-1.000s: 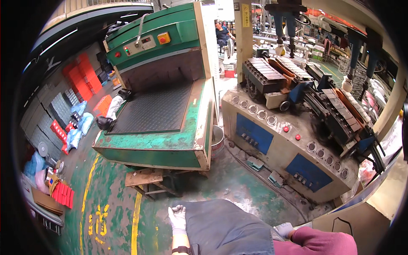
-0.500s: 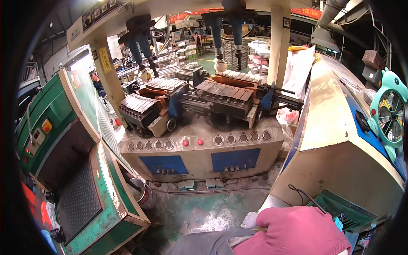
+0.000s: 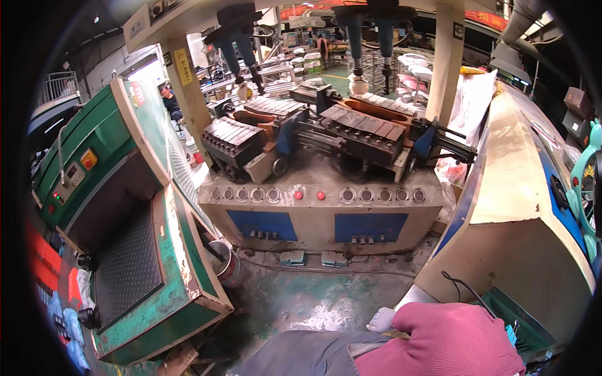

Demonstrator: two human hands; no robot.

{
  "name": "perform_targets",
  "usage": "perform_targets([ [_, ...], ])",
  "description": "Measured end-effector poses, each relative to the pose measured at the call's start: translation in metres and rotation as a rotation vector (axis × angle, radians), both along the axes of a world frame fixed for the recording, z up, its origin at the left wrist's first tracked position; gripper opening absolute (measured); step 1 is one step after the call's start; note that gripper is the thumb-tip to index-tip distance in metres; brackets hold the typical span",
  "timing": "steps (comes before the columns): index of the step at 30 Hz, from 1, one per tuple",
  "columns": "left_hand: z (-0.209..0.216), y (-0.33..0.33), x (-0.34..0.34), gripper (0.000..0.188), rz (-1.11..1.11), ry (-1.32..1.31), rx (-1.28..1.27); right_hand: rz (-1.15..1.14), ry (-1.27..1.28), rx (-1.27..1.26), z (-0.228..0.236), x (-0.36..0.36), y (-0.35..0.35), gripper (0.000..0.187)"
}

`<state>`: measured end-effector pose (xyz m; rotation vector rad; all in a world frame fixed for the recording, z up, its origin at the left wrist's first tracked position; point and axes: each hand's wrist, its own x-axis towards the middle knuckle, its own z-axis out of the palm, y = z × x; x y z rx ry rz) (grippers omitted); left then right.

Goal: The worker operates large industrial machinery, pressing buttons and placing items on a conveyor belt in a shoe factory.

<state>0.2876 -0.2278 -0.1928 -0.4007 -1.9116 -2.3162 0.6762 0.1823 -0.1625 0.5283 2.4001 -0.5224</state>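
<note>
My right hand (image 3: 380, 320), in a pale glove, rests at the edge of my dark-clothed lap (image 3: 307, 352), at the end of a pink knitted sleeve (image 3: 448, 335). It looks compact, but its fingers are too small and partly hidden to read, and nothing shows in it. My left hand is outside the picture. Ahead stands a cream and blue machine (image 3: 313, 225), with a row of round buttons and two red ones. On top of it sit two clamp beds with metal strips, a left one (image 3: 233, 133) and a right one (image 3: 364, 128). Blue press arms (image 3: 355, 47) hang above.
A green cabinet machine (image 3: 194, 313) with a black ribbed mat (image 3: 128, 269) stands at left, a bucket (image 3: 231, 272) beside it. Foot pedals (image 3: 334, 259) and a cable lie on the floor. To the right are a cream housing (image 3: 501, 250) and a green fan (image 3: 586, 188). A person (image 3: 169, 103) is far left.
The view has swung left, so the machines appear further right and slightly higher, and the fan is partly cut off. My right hand stays at my lap.
</note>
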Motion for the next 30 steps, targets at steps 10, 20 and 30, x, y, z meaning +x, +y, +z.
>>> perform_targets([
  [10,0.000,-0.011,-0.008,0.037,-0.552,-0.511,0.971,-0.003,-0.001,-0.005,0.005,-0.002,0.002,0.054],
  [20,0.002,-0.006,-0.002,0.026,-0.062,-0.364,0.242,0.022,-0.016,-0.009,-0.008,0.000,0.001,0.054],
  [30,0.024,0.006,0.008,0.039,-0.038,-0.511,0.488,0.013,-0.028,-0.017,0.000,-0.001,0.003,0.054],
])
